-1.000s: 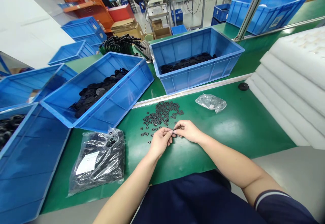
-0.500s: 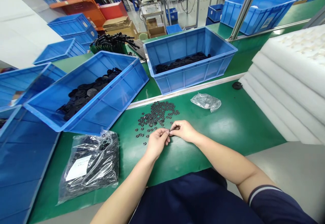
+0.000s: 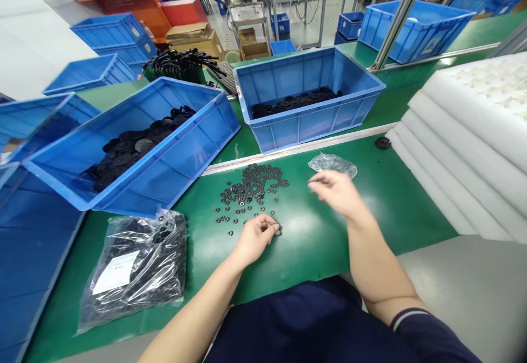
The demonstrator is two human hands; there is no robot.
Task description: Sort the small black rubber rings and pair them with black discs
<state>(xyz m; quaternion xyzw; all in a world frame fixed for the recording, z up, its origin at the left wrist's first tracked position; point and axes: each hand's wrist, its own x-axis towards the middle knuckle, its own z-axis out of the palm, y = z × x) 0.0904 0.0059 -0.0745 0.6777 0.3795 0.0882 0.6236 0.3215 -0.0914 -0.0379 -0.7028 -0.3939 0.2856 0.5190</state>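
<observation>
Green tabletop (image 3: pixel 308 258) beneath rings (image 3: pixel 256 178); orange shelving (image 3: pixel 134 10)

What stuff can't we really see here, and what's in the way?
All in the head view:
Anything between the left hand's fingertips: too small, and its own fingers cover it.
Anything in the right hand: blurred fingers.
Part of the clear bag: behind the right hand.
Writing on the white label: too small.
Inside of the bottom-left blue bin: cut off by the left edge.

Black rings (image 3: pixel 254 177), green tabletop (image 3: pixel 313 242), blue crates (image 3: pixel 317 127), white slabs (image 3: pixel 436 138), pale-striped navy sleeve (image 3: pixel 424 335)
</observation>
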